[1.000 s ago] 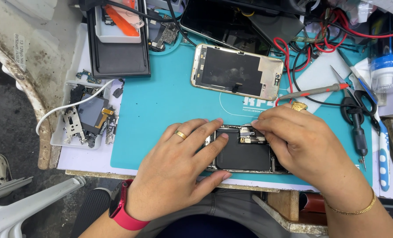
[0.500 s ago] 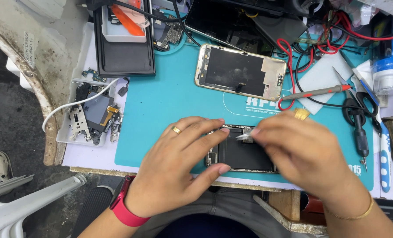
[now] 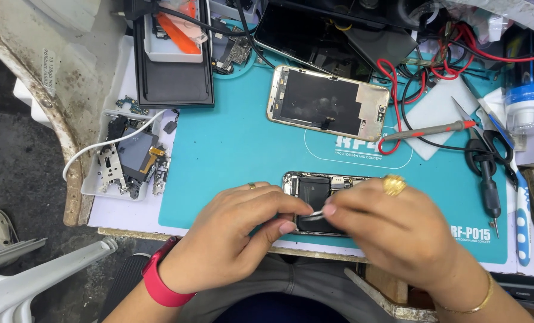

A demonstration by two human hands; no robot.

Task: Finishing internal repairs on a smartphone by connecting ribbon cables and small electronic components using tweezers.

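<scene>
My left hand (image 3: pixel 231 239) and my right hand (image 3: pixel 392 230) meet over the opened phone (image 3: pixel 315 200), which lies on the teal mat (image 3: pixel 231 149) near the front edge of the surface (image 3: pixel 123 209). The phone sits at about 12 o'clock from my left hand's fingertips and at 10 o'clock from my right hand; only its left part shows, with the dark battery, the rest being under my right hand. Both hands are narrowed to a pinch: left thumb and forefinger close on one end of a small, thin, pale piece (image 3: pixel 316 213), and my right fingertips close on the other end, just above the phone's lower edge. What the piece is, I cannot tell.

At 12 o'clock from the open phone, well apart, the detached screen panel (image 3: pixel 326 110) lies on the mat with its metal-framed side showing. At 9 o'clock from my left hand, off the mat, a white tray (image 3: pixel 93 185) holds loose phone parts: small metal brackets, a grey square piece and a bit of flex cable; a white cable (image 3: pixel 108 143) runs over its edge. At 11 o'clock a black tray (image 3: pixel 174 81) carries a smaller white box (image 3: pixel 171 39) with an orange tool in it. At 2 o'clock from my right hand lie a probe (image 3: pixel 434 130) with a red tip, black-handled scissors (image 3: pixel 479 149) and a screwdriver (image 3: pixel 490 194).
</scene>
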